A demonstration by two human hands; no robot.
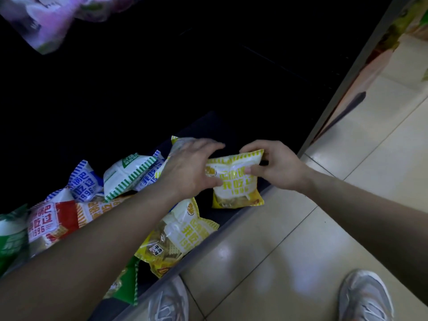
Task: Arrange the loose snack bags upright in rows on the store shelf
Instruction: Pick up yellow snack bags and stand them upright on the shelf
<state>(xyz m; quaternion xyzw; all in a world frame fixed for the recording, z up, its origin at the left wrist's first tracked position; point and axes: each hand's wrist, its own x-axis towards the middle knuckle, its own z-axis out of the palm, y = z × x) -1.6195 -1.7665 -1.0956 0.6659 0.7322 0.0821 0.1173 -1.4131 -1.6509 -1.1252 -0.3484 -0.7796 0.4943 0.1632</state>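
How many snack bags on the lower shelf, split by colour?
yellow bags: 3
green bags: 3
blue bags: 2
red bag: 1
orange bag: 1
Total: 10 visible. The pile overlaps, so more may be hidden.

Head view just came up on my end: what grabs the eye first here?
Both hands meet on one yellow snack bag standing at the right end of the dark shelf: the left hand on its left side, the right hand pinching its top right corner. To the left, blue, green, red and yellow bags lie jumbled in a heap. Pale floor tiles and two grey sneakers fill the lower right.
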